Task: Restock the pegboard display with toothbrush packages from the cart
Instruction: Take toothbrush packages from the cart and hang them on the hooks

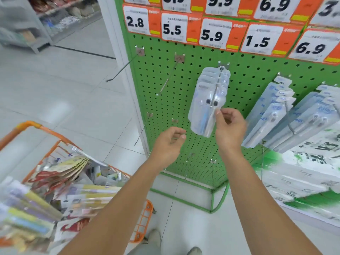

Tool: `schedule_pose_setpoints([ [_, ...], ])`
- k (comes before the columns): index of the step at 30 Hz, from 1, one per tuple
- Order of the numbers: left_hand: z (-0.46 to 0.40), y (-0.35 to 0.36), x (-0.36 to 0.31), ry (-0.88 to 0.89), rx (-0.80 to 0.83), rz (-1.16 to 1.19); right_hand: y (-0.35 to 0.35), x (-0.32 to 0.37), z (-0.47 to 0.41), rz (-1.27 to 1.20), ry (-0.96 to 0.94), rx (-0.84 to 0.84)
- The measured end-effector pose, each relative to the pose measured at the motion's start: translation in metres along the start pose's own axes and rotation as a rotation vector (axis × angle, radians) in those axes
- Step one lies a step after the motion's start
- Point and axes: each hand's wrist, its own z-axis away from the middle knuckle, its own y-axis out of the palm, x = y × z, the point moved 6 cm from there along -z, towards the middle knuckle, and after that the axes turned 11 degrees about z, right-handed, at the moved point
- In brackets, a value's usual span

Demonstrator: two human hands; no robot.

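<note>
Hanging on a metal hook (216, 89) of the green pegboard (184, 85) is a stack of clear toothbrush packages (206, 107). The right hand (230, 129) is touching the front package, thumb and fingers curled at its edge near the hook's tip. The left hand (169, 144) is just beside the stack, fingers loosely curled, holding nothing. The orange cart (143, 218) sits lower left, full of more packages (73, 190). Price tags (213, 34) run along the top.

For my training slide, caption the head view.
Right hand steadies toothbrush packs on a pegboard hook; left hand open, cart alongside.
</note>
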Motion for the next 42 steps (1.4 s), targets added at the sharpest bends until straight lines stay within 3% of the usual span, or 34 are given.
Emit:
schedule_pose_setpoints([
  [3,0.033,-0.026,0.045,-0.107,-0.035,0.058,0.002,-0.016,0.033,-0.088,0.047,-0.006],
  [5,0.060,-0.056,0.079,-0.152,-0.141,0.129,0.017,-0.033,0.074,-0.104,0.053,0.092],
  [8,0.115,-0.115,0.124,-0.242,-0.354,0.123,0.080,-0.063,0.159,0.078,0.053,0.625],
  [10,0.157,-0.153,0.147,-0.288,-0.469,0.109,0.120,-0.071,0.221,0.204,-0.069,0.980],
  [13,0.211,-0.205,0.176,-0.336,-0.629,0.075,0.163,-0.068,0.292,0.364,-0.300,1.294],
  [16,0.250,-0.251,0.202,-0.409,-0.810,-0.094,0.196,-0.069,0.330,0.519,-0.420,1.453],
  [19,0.274,-0.285,0.235,-0.465,-0.906,-0.153,0.228,-0.066,0.349,0.644,-0.488,1.488],
  [22,0.275,-0.308,0.257,-0.428,-0.856,-0.098,0.256,-0.060,0.370,0.700,-0.507,1.445],
  [28,0.241,-0.371,0.265,-0.267,-0.837,0.026,0.306,-0.015,0.374,0.555,-0.433,1.006],
  [31,0.211,-0.386,0.259,-0.248,-0.714,0.037,0.335,0.003,0.357,0.670,-0.584,0.992],
  [36,0.175,-0.385,0.258,-0.270,-0.529,-0.059,0.374,0.001,0.366,0.969,-0.985,1.164],
  [42,0.177,-0.376,0.266,-0.329,-0.580,0.002,0.416,-0.004,0.399,1.020,-1.303,1.193],
])
